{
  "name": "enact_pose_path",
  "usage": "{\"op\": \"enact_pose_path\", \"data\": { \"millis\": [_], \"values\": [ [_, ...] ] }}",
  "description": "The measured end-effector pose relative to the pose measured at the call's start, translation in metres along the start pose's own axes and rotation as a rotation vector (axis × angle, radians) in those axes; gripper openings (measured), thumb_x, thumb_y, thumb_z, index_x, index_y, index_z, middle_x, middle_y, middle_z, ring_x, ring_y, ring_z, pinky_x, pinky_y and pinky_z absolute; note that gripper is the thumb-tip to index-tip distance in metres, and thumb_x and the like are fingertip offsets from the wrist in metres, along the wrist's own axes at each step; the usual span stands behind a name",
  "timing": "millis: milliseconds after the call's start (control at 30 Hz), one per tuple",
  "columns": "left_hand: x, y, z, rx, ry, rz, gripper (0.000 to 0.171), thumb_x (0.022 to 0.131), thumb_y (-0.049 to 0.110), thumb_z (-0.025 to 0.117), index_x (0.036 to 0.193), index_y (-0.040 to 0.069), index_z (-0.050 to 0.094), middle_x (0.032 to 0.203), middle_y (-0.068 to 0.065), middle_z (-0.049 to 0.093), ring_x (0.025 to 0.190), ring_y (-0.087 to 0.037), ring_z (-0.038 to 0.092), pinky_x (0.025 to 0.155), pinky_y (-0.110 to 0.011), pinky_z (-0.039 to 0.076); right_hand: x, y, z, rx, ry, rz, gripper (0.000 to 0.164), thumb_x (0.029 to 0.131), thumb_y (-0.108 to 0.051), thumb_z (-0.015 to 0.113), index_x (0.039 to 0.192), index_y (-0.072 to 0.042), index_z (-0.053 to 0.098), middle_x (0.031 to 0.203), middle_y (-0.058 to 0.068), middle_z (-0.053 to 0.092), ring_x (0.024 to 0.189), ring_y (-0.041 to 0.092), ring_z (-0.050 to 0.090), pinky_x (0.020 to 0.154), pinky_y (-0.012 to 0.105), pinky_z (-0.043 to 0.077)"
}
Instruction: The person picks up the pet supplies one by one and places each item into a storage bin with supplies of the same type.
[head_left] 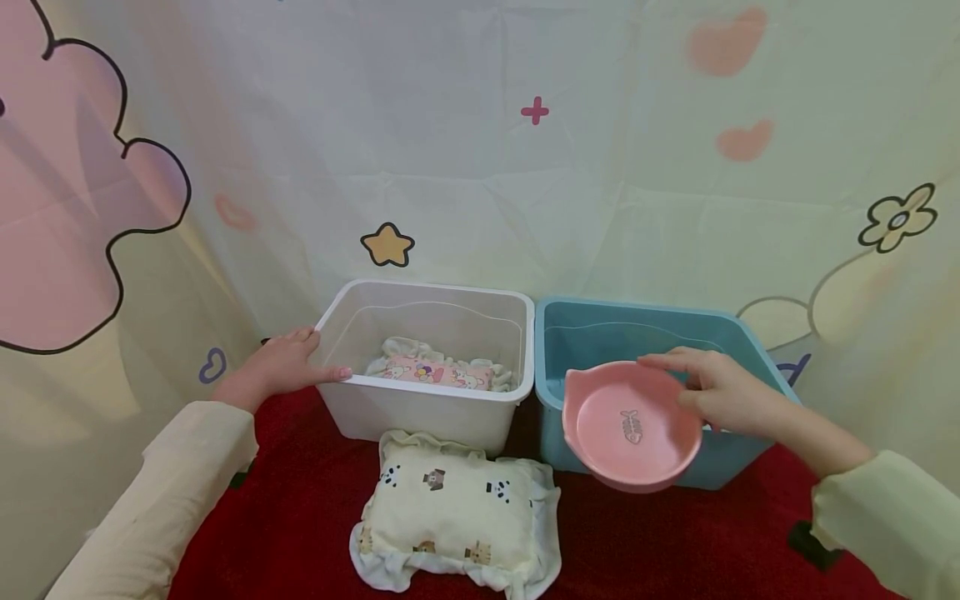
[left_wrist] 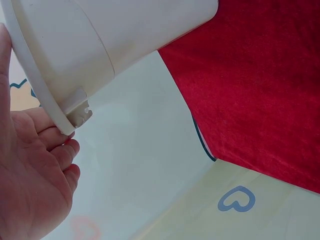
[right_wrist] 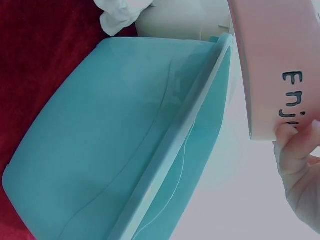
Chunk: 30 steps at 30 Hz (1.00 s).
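My left hand [head_left: 277, 367] rests on the left front corner of a white bin [head_left: 420, 417]. Its thumb lies along the front rim; in the left wrist view, the loosely bent fingers [left_wrist: 62, 150] touch the rim. A pink ruffled pillow [head_left: 431, 372] with printed figures lies inside that bin. On the right, my right hand [head_left: 716, 387] pinches the edge of a pink pet bowl [head_left: 622, 417] with ear-like points and a fish-bone print. The bowl is tilted, its inside facing me, in front of a teal bin [head_left: 720, 462]. Dark lettering on the bowl's side [right_wrist: 280, 70] shows in the right wrist view.
A cream pillow [head_left: 450, 508] with animal prints and a ruffled edge lies on the red cloth [head_left: 277, 500] before the bins. Behind them hangs a pale curtain [head_left: 450, 167] with cartoon prints. The two bins stand side by side.
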<state>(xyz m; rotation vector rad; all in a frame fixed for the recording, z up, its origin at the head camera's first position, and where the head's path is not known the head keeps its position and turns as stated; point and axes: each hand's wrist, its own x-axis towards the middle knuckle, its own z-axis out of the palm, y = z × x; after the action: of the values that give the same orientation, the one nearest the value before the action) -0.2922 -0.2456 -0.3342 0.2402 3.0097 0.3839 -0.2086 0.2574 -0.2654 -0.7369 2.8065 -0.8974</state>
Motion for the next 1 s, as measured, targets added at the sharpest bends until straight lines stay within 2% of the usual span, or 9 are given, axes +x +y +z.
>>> {"op": "enact_pose_path", "data": {
  "millis": [500, 700, 1000],
  "values": [
    [-0.001, 0.001, 0.000, -0.011, 0.004, 0.000, 0.103, 0.070, 0.070, 0.050, 0.138, -0.002, 0.021, 0.139, -0.028, 0.023, 0.123, -0.046, 0.027, 0.091, -0.064, 0.030, 0.006, -0.001, -0.007, -0.012, -0.011, 0.021, 0.050, 0.078, 0.009, 0.043, 0.127, 0.000, 0.045, 0.122, 0.024, 0.044, 0.038, 0.007, 0.040, 0.040, 0.025, 0.040],
    [0.000, 0.000, 0.001, -0.014, 0.006, -0.003, 0.104, 0.069, 0.071, 0.049, 0.139, -0.001, 0.021, 0.139, -0.027, 0.023, 0.122, -0.046, 0.027, 0.091, -0.063, 0.031, 0.008, -0.002, -0.011, 0.016, -0.010, 0.048, 0.050, 0.078, 0.010, 0.042, 0.127, 0.000, 0.045, 0.123, 0.024, 0.043, 0.037, 0.008, 0.039, 0.038, 0.024, 0.039],
    [-0.001, 0.000, 0.000, -0.006, 0.003, -0.003, 0.103, 0.070, 0.070, 0.050, 0.138, -0.002, 0.021, 0.139, -0.028, 0.023, 0.123, -0.046, 0.026, 0.091, -0.064, 0.030, 0.012, 0.001, -0.014, 0.009, -0.014, 0.069, 0.050, 0.079, 0.008, 0.043, 0.128, -0.001, 0.044, 0.119, 0.023, 0.044, 0.037, 0.010, 0.041, 0.039, 0.025, 0.040]
  ]
}}
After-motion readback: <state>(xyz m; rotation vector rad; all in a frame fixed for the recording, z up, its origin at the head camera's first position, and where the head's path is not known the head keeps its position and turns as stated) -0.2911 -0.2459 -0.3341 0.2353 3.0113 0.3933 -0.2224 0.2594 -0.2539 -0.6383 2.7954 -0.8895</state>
